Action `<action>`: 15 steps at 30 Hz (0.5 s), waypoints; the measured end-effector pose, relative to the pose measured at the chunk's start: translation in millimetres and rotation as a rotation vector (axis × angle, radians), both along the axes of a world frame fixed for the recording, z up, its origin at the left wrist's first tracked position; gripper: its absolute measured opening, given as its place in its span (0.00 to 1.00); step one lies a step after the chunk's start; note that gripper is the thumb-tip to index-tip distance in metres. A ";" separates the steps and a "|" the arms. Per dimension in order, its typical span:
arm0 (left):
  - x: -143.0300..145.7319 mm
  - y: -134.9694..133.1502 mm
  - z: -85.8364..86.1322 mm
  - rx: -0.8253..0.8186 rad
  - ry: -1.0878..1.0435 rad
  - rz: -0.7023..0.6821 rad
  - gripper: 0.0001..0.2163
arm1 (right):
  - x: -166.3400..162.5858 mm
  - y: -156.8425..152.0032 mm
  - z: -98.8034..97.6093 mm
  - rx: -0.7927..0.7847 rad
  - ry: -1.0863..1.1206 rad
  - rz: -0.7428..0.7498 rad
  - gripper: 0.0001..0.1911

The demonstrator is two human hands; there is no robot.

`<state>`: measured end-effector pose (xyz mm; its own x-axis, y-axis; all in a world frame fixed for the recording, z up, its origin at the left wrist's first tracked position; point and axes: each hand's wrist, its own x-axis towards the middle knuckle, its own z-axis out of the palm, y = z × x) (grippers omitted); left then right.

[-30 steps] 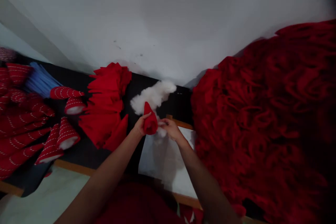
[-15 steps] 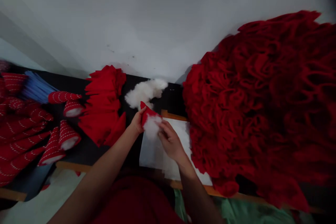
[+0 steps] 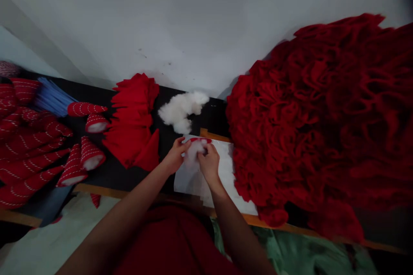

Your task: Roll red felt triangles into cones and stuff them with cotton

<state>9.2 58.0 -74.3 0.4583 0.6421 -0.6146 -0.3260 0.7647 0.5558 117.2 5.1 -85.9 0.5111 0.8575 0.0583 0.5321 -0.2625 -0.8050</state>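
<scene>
The left hand [image 3: 176, 159] is closed around a small red cone [image 3: 202, 140], fingers wrapped on its near side. It seems held mouth-up so the opening faces the person. The right hand [image 3: 209, 164] meets it from 3 o'clock, fingertips pinched on the white wad [image 3: 194, 151] that bulges out of that mouth, thumb braced against the rim.

Both hands hover just over a white sheet [image 3: 226, 174], which probably keeps lint off the black table [image 3: 112, 172]. Loose fluff [image 3: 180, 109] lies at 11 o'clock, close by. A stack of plain red pieces [image 3: 132, 124] sits at 9 o'clock, with stitched cones [image 3: 92, 159] beyond it. A big red heap [image 3: 316, 129] fills the 3 o'clock side.
</scene>
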 end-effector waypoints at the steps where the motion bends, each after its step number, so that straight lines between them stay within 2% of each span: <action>1: -3.0 -6.8 -1.7 0.130 0.014 -0.012 0.18 | -0.9 -0.6 -1.6 0.004 0.013 -0.047 0.09; 3: -9.0 -16.5 -7.7 0.354 0.089 -0.035 0.20 | -5.3 -3.0 -3.0 0.035 0.073 -0.070 0.09; 5: -14.0 -19.1 -16.1 0.532 0.312 0.004 0.14 | -12.7 -7.0 -2.1 0.076 0.147 -0.021 0.09; 7: -18.0 -16.1 -24.1 0.634 0.579 0.077 0.08 | -21.3 -12.9 0.2 0.097 0.200 0.055 0.08; 9: -21.2 -12.2 -28.8 0.679 0.735 0.128 0.07 | -28.1 -19.8 2.4 0.110 0.226 0.143 0.07; 12: -23.9 -12.1 -28.4 0.757 0.772 0.136 0.08 | -30.1 -27.0 3.9 0.113 0.451 0.199 0.09; 15: -22.6 -18.1 -22.5 0.883 0.768 0.094 0.08 | -24.1 -25.8 2.5 0.075 0.753 0.104 0.18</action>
